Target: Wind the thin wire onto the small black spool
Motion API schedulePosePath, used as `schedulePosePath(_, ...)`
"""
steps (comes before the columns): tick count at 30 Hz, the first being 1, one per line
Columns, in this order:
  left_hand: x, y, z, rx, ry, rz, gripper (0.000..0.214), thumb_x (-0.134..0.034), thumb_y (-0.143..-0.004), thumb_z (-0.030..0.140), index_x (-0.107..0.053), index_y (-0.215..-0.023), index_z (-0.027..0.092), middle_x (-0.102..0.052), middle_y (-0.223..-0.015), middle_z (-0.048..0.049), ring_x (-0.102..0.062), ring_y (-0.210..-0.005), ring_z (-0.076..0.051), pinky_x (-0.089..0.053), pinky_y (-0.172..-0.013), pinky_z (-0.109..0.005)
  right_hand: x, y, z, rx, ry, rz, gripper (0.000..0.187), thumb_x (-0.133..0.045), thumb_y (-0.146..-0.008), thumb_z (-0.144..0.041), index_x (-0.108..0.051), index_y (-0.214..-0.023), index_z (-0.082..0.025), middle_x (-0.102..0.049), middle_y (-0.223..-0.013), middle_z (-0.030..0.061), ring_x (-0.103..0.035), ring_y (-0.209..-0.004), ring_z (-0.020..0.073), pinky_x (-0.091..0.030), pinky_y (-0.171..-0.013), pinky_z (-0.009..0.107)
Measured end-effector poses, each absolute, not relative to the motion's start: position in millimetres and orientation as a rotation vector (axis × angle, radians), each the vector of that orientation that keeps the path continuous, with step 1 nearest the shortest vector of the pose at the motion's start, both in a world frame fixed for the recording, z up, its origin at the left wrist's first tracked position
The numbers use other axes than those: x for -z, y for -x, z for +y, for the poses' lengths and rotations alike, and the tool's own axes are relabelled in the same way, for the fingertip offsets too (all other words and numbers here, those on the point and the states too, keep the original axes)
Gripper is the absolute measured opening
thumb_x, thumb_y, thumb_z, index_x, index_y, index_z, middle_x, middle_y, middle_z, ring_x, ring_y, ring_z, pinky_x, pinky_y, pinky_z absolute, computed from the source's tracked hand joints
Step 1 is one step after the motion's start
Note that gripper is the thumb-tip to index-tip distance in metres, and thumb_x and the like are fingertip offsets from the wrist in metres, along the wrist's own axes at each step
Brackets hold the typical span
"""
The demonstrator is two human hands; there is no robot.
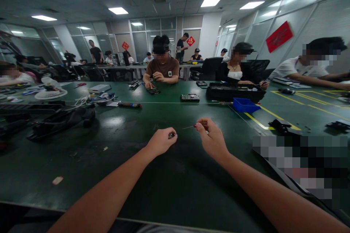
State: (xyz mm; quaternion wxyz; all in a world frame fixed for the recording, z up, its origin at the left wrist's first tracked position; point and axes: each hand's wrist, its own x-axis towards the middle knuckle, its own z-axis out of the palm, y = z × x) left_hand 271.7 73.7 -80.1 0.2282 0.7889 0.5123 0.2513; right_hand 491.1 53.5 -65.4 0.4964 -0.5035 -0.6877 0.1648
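My right hand is closed around the handle of a thin screwdriver. Its reddish grip shows between my fingers, and the slim shaft points left. Across a small gap, my left hand is curled around a small shiny metal part; my fingers cover most of it, so its kind is unclear. Both hands are above the green tabletop, and the screwdriver's tip is apart from the metal part.
Ahead lie a hard drive, a blue bin and a long black casing. A black plastic part and a pen-like tool are to the left. A co-worker sits opposite; others sit at right.
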Motion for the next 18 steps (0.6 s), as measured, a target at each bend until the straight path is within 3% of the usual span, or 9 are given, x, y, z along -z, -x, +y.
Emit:
schedulePosePath(6, 58.5, -249.4, 89.3, -1.142, -1.677, 1.314, 0.028, -0.062, -0.082, 0.033, -0.069, -0.105, 0.019, -0.067, -0.086, -0.0042, -0.057, -0.057, -0.011, -0.039, -0.052, -0.022, 66.6, -490.5, 55.4, -0.396, 1.175, -1.646, 0.019, -0.048, -0.096, -0.039, -0.058, -0.098, -0.023, -0.069, -0.088, 0.0057, -0.067, -0.084, 0.0240, -0.049, -0.077, 0.039)
schedulePosePath(11, 38.1, -209.0, 100.2, -1.461, -1.061, 1.154, 0.024, -0.061, -0.078, 0.029, -0.065, -0.097, 0.017, -0.058, -0.078, -0.0019, -0.050, -0.052, -0.009, -0.026, -0.039, -0.018, 66.2, -491.8, 56.7, -0.407, 1.180, -1.650, 0.019, -0.048, -0.096, -0.038, -0.058, -0.100, -0.023, -0.070, -0.090, 0.0054, -0.067, -0.085, 0.0233, -0.049, -0.076, 0.038)
schedulePosePath(18, 18.1, -111.4, 91.8, -1.770, -0.659, 1.365, 0.014, -0.052, -0.092, 0.024, -0.055, -0.082, 0.014, -0.053, -0.070, 0.0024, -0.049, -0.051, -0.008, -0.033, -0.041, -0.018, 67.9, -492.6, 60.1, -0.433, 1.211, -1.645, 0.020, -0.048, -0.097, -0.039, -0.058, -0.101, -0.022, -0.069, -0.091, 0.0057, -0.066, -0.086, 0.0235, -0.049, -0.077, 0.038)
